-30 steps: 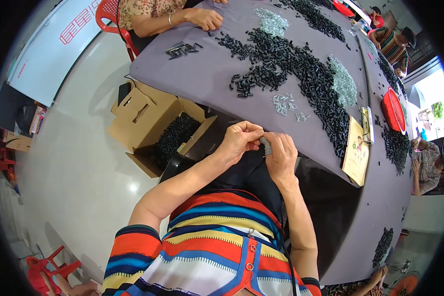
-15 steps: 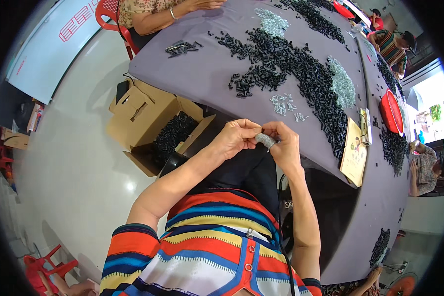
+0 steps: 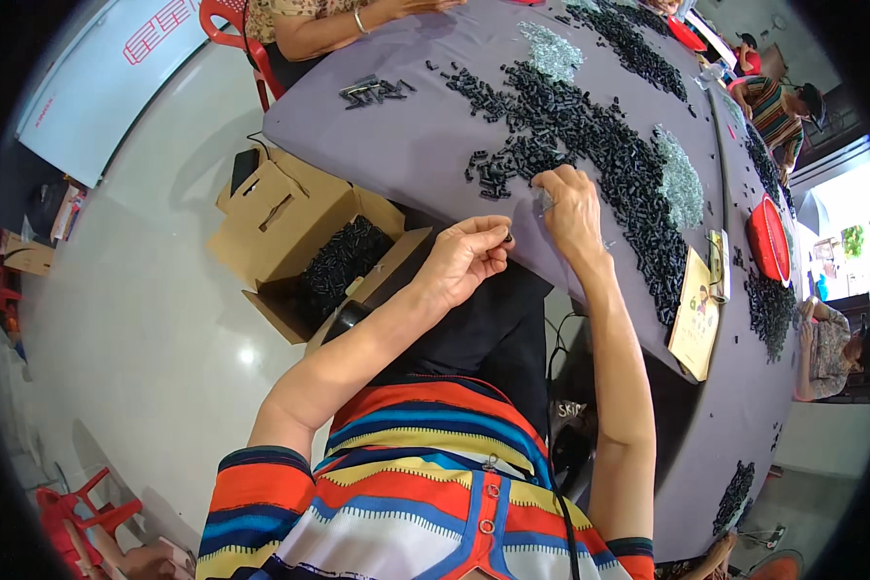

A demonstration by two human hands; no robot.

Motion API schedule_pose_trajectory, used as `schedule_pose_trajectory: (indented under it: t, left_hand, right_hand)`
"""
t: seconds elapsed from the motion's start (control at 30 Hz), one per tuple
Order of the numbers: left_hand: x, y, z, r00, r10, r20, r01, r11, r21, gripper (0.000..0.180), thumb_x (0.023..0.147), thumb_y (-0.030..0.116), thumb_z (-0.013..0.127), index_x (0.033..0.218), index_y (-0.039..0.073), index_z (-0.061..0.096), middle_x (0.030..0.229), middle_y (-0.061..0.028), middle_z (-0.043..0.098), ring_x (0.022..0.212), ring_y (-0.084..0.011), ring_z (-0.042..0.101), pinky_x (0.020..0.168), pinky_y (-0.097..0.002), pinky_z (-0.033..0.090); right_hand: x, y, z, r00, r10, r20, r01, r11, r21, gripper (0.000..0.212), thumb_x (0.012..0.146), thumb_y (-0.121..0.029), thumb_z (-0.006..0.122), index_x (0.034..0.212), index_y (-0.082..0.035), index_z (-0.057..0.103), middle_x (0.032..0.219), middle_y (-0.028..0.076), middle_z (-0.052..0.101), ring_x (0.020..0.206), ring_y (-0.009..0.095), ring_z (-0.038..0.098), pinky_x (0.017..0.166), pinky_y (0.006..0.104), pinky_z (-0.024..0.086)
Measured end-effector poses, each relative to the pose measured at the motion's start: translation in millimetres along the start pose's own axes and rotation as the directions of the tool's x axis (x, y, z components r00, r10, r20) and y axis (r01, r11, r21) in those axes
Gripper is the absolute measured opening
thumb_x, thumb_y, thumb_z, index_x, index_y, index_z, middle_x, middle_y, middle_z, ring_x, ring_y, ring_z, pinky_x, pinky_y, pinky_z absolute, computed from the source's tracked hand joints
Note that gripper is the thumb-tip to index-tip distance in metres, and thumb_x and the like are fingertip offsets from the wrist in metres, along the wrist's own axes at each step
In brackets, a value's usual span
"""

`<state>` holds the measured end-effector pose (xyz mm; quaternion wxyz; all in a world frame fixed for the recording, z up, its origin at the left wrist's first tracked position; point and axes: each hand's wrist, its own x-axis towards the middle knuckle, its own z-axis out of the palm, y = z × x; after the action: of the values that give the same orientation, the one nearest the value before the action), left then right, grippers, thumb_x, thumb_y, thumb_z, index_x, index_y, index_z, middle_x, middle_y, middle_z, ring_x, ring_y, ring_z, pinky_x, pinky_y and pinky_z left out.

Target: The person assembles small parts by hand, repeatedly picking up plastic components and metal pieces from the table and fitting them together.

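Observation:
My left hand (image 3: 469, 256), over my lap just off the table's edge, is closed in a pinch on a small black plastic piece (image 3: 509, 236). Only the tip of that piece shows past the thumb. My right hand (image 3: 572, 215) is at the table's near edge, its fingers bent down and drawn together. A greyish, shiny patch (image 3: 547, 200) shows by its thumb, maybe a covering; whatever the fingertips hold is hidden. Just beyond it spreads a large heap of small black plastic pieces (image 3: 590, 135). A pile of small clear pieces (image 3: 680, 179) lies to the right.
An open cardboard box (image 3: 290, 208) with black pieces inside stands below the table at left. On the purple-grey tablecloth (image 3: 387, 145) lie several longer dark pieces (image 3: 372, 91), a yellow booklet (image 3: 694, 314), a clipboard (image 3: 717, 263) and a red basket (image 3: 769, 240). Other people sit around.
My hands have parted. The right hand has moved up and right onto the table, while the left stays near its place with the small black piece. The view has shifted slightly.

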<state>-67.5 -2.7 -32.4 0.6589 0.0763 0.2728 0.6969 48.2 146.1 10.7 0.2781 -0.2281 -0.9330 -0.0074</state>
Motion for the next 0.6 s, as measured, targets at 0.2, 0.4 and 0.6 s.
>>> schedule_pose_trajectory:
  t: [0.2, 0.4, 0.6]
  left_hand:
    - [0.1, 0.9, -0.3, 1.000, 0.012, 0.000, -0.012, 1.000, -0.014, 0.013, 0.085, 0.008, 0.062, 0.097, 0.004, 0.062, 0.081, -0.0063, 0.063, 0.066, -0.0116, 0.058, 0.063, -0.0256, 0.049]
    - [-0.4, -0.4, 0.0, 1.000, 0.016, -0.007, -0.016, 1.000, 0.005, 0.012, 0.085, 0.008, 0.063, 0.096, 0.004, 0.063, 0.081, -0.0067, 0.064, 0.066, -0.0119, 0.058, 0.063, -0.0260, 0.049]
    - [0.5, -3.1, -1.5, 1.000, 0.013, 0.004, -0.013, 1.000, -0.021, 0.015, 0.086, 0.007, 0.062, 0.100, 0.003, 0.062, 0.083, -0.0079, 0.064, 0.067, -0.0128, 0.060, 0.064, -0.0265, 0.050]
  right_hand:
    - [13.9, 8.9, 11.8, 0.994, -0.050, 0.102, 0.060, 0.993, -0.104, 0.020, 0.068, -0.002, 0.058, 0.082, -0.011, 0.067, 0.081, 0.006, 0.056, 0.083, 0.026, 0.052, 0.074, 0.0365, 0.042]
    - [17.8, 10.6, 12.4, 0.984, -0.036, 0.176, 0.061, 0.989, -0.138, 0.017, 0.069, -0.003, 0.057, 0.083, -0.010, 0.065, 0.084, 0.008, 0.056, 0.085, 0.027, 0.052, 0.075, 0.0374, 0.042]
    - [-0.1, -10.0, -5.9, 0.998, -0.024, 0.054, 0.022, 0.999, 0.036, 0.023, 0.072, 0.004, 0.050, 0.092, -0.006, 0.055, 0.091, 0.012, 0.054, 0.086, 0.032, 0.049, 0.077, 0.0395, 0.039]
